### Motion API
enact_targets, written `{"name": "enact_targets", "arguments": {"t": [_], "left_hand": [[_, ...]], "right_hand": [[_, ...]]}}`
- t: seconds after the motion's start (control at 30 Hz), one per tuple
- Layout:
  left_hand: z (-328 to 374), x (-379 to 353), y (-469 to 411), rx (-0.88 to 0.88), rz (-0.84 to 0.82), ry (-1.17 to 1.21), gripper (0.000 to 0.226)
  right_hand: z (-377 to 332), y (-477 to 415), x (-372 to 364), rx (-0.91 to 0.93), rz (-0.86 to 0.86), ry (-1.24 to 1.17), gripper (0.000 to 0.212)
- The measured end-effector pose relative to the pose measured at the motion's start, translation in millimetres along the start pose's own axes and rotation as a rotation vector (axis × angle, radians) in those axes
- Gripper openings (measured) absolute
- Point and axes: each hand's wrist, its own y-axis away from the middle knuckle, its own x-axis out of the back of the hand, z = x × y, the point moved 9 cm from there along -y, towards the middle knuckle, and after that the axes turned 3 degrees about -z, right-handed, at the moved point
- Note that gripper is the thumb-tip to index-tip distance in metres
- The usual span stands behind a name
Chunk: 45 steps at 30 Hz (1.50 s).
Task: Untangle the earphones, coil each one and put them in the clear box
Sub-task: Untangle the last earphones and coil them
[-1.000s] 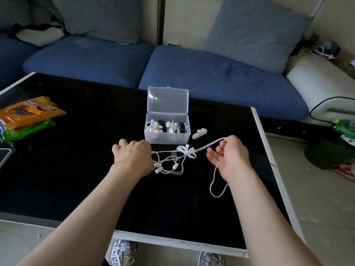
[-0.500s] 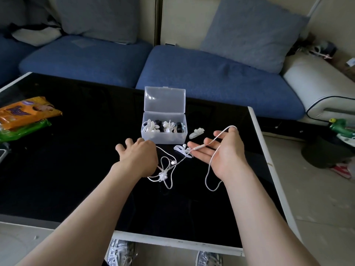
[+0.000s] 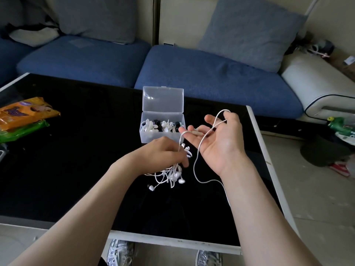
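The untangling step is judged to be in hand, with coiling not yet begun. A bunch of tangled earphones (image 3: 171, 175) is gripped from above by the left hand (image 3: 163, 152), whose fingers are curled round it. The bunch hangs just over the middle of the table (image 3: 76, 150), a little toward its right edge, and one earbud (image 3: 151, 187) seems to touch the glass. The right hand (image 3: 219, 139) is held palm up with its fingers relaxed and spread. One freed cable (image 3: 196, 164) is draped across them, and a slim inline remote (image 3: 196, 132) lies on the fingers. From there the cable drops in a loose loop beside the right wrist.

The clear box (image 3: 161, 138) stands beyond the hands, toward the far edge, with its hinged lid (image 3: 162, 99) upright. Several coiled sets, white and black, are already held in it.

A steady draw of the single cable away from the bunch is probably called for next, with knots eased rather than tugged.

The cables are thin, white, rubbery and limp, and the buds are small, rounded and glossy. The box is of frosted, rigid plastic. The table top is black, smooth and reflective within a white rim.
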Motion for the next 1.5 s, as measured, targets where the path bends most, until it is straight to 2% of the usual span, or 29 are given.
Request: {"name": "enact_targets", "arguments": {"t": [0.1,0.17,0.27,0.33,0.4,0.47,0.5,0.53,0.57,0.6,0.67,0.77,0.9,1.0,1.13,1.23,1.33,1.5], "left_hand": [[-9.1,6.1,-3.1,0.061,0.089,-0.043,0.034],[-18.4,16.8,-4.0,0.102,0.207,-0.102,0.035],[-28.1,32.5,-4.0,0.081,0.361,-0.144,0.032],[-25.1,38.8,-0.4,0.030,0.423,-0.097,0.030],[-15.2,39.1,2.7,-0.034,0.427,-0.056,0.026],[-9.2,33.8,1.7,-0.069,0.373,-0.049,0.026],[-9.4,29.3,-0.2,-0.072,0.328,-0.055,0.025],[-11.7,25.3,-2.6,-0.065,0.287,-0.075,0.025],[-14.4,22.3,-4.3,-0.052,0.255,-0.100,0.025],[-16.9,20.6,-5.5,-0.040,0.232,-0.117,0.024],[-16.8,18.1,-5.8,-0.041,0.207,-0.119,0.027],[-14.3,20.3,-5.2,-0.046,0.220,-0.134,0.028],[-19.7,24.7,-0.6,0.024,0.254,-0.081,0.035],[-25.1,23.1,1.4,0.116,0.211,-0.049,0.032],[-26.1,17.8,4.9,0.145,0.104,-0.057,0.019],[-25.8,17.1,5.4,0.121,0.096,-0.039,0.011],[-27.8,24.9,3.6,0.088,0.181,0.001,0.012],[-24.0,51.7,9.8,0.011,0.465,0.033,0.015]], "right_hand": [[-10.9,-0.9,4.1,0.087,0.024,-0.105,0.038],[-19.8,-0.6,17.0,0.152,0.124,-0.042,0.035],[-30.9,7.2,40.1,0.174,0.358,0.406,0.041],[-34.6,6.1,48.6,0.152,0.427,0.729,0.044],[-33.9,-0.8,56.1,0.114,0.449,1.022,0.049],[-36.2,-3.2,61.7,0.083,0.535,1.491,0.050],[-36.5,-2.8,57.1,0.111,0.552,1.730,0.045],[-33.1,-5.3,47.8,0.193,0.498,1.887,0.039],[-26.9,-7.9,34.5,0.305,0.363,1.939,0.035],[-17.8,-8.9,20.5,0.409,0.177,1.887,0.038],[2.3,-10.2,4.9,0.420,-0.136,1.660,0.047],[23.9,-11.8,-6.7,0.369,-0.326,1.646,0.038],[26.9,-16.4,-3.7,0.386,-0.318,1.760,0.030],[23.2,-17.6,-3.8,0.421,-0.297,1.800,0.022],[9.5,-18.5,-0.5,0.484,-0.232,1.670,0.014],[-2.0,-19.5,1.9,0.492,-0.179,1.496,0.015],[-3.7,-20.7,6.9,0.399,-0.154,1.285,0.018],[-8.9,-19.0,14.3,0.345,-0.107,1.138,0.019]]}}
